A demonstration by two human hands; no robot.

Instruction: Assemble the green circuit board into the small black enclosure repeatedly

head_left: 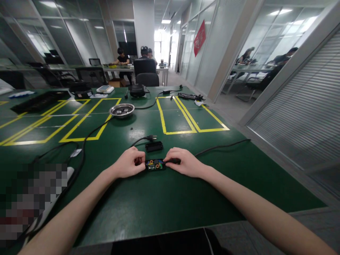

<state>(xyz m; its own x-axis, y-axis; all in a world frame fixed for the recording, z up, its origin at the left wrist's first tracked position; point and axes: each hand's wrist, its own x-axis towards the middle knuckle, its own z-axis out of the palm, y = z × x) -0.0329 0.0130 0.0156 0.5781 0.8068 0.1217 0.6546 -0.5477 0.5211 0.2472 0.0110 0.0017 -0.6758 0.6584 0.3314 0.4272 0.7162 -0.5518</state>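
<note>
An opened power adapter (155, 165), its circuit board with copper coils showing in a black case half, lies on the green table (148, 205). My left hand (130, 163) is closed, thumb and fingers gripping the adapter's left end; what lies inside the curled fingers is partly hidden. At the right end, my right hand (184, 162) pinches the black power cable (174, 161) where it meets the case. Just beyond the adapter sits a loose black case cover (154, 146), hollow side up. Behind it lies a plug (152, 138) on a black cord.
A metal bowl (122, 110) with small metal parts stands farther back, near yellow tape outlines (180, 132). A black tripod-like object (190, 96) lies at the far edge. Cords cross the left side, by a pixelated object (32, 205). People (122, 58) sit at a distant table.
</note>
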